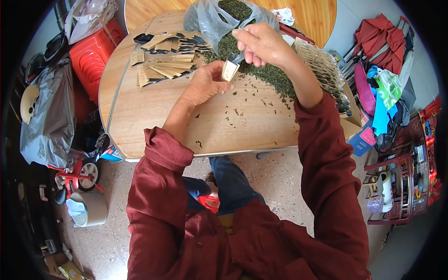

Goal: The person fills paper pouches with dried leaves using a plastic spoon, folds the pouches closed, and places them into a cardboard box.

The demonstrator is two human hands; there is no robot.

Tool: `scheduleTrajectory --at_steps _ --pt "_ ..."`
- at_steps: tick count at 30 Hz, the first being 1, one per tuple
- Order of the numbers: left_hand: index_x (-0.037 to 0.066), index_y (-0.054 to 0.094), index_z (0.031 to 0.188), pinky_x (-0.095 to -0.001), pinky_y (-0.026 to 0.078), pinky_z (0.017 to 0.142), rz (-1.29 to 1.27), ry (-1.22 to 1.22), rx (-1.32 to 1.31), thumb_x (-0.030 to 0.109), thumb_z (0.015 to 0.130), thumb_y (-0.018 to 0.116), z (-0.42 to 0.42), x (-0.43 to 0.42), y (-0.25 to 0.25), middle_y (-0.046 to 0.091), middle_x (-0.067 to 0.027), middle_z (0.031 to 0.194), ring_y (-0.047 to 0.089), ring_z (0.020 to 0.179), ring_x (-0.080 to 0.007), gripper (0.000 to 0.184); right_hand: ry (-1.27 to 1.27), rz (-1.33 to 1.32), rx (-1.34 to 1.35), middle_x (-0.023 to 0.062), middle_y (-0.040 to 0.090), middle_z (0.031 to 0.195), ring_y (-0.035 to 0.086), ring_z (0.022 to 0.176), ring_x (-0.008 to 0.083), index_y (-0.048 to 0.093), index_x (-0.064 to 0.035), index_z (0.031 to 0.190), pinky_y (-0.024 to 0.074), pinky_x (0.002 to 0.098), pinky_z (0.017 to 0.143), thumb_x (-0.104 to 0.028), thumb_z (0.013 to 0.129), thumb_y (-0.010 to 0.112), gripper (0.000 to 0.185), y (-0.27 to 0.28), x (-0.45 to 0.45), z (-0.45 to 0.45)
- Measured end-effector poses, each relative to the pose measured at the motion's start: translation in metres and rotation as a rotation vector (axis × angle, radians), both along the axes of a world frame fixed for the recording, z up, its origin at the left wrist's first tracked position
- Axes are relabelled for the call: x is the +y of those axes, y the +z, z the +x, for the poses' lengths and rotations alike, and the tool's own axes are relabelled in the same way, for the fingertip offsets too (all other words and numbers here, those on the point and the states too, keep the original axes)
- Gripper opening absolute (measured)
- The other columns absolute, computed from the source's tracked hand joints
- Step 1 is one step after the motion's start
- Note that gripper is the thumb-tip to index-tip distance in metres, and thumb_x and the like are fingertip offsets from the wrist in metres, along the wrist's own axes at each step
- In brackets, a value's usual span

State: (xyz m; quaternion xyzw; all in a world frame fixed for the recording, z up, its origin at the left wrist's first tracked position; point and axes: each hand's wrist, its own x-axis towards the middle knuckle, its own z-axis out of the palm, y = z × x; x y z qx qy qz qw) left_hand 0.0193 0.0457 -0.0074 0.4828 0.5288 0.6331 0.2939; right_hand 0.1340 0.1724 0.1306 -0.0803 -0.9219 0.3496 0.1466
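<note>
Between the thumb and fingers of my left hand (207,84) is a small cream paper packet (229,71), its mouth tilted up. My right hand (261,44) is closed around a small clear-looking scoop (238,59), mostly covered by the fingers. The scoop's end is at the packet's mouth; whether leaves are in it I cannot tell. Behind and beside my right hand spreads a heap of dried green leaves (273,77), which look like tea. More of them spill from a clear plastic bag (205,18).
Flat brown packets (170,67) lie in stacks on the table (154,114) at left. A box (352,127) with rows of packets (319,63) stands at right. Loose leaves are scattered near the middle. A red plastic stool (93,58) is at the left, a folded red umbrella (380,39) at the right.
</note>
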Motion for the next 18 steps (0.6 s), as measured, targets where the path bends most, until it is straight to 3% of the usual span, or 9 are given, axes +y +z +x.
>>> scheduleTrajectory --at_steps 4,11,15,18 --pt "0.0 0.055 0.115 -0.0273 0.049 0.078 -0.001 0.021 -0.004 -0.004 0.072 0.075 -0.003 0.001 -0.002 0.064 -0.0046 0.096 0.059 0.087 -0.0135 0.048 -0.036 0.004 -0.058 0.009 0.058 0.054 0.056 0.04 0.0141 0.058 0.0026 0.074 0.0426 0.0256 0.035 -0.032 0.095 0.049 0.042 -0.008 -0.004 -0.014" --pt "0.0 0.055 0.114 -0.0277 0.049 0.077 -0.005 0.02 -0.022 -0.004 0.072 0.075 0.0 0.0 0.001 0.064 -0.0053 0.096 0.059 0.088 -0.0135 0.046 -0.014 0.063 0.054 0.0069 0.056 0.051 0.047 0.037 0.0101 0.059 0.0008 0.07 0.0374 0.0242 0.038 -0.035 0.093 0.052 0.043 0.018 0.004 -0.006" --pt "0.001 0.055 0.114 -0.0282 0.049 0.077 -0.02 0.017 0.004 -0.005 0.073 0.074 0.001 -0.003 0.005 0.064 -0.0048 0.098 0.06 0.087 -0.0138 0.046 -0.067 0.02 0.208 0.0023 0.054 0.052 0.041 0.038 0.0043 0.058 -0.0025 0.073 0.0329 0.0183 0.036 -0.039 0.094 0.054 0.042 0.022 0.017 0.006" --pt "0.003 0.054 0.117 -0.0298 0.048 0.087 0.075 0.031 -0.07 -0.007 0.072 0.073 0.005 -0.003 0.011 0.063 -0.0047 0.105 0.059 0.095 -0.0149 0.049 -0.126 -0.003 0.3 0.0015 0.055 0.055 0.043 0.041 0.0038 0.059 -0.0028 0.076 0.0339 0.0177 0.038 -0.038 0.094 0.053 0.04 0.007 0.025 0.02"
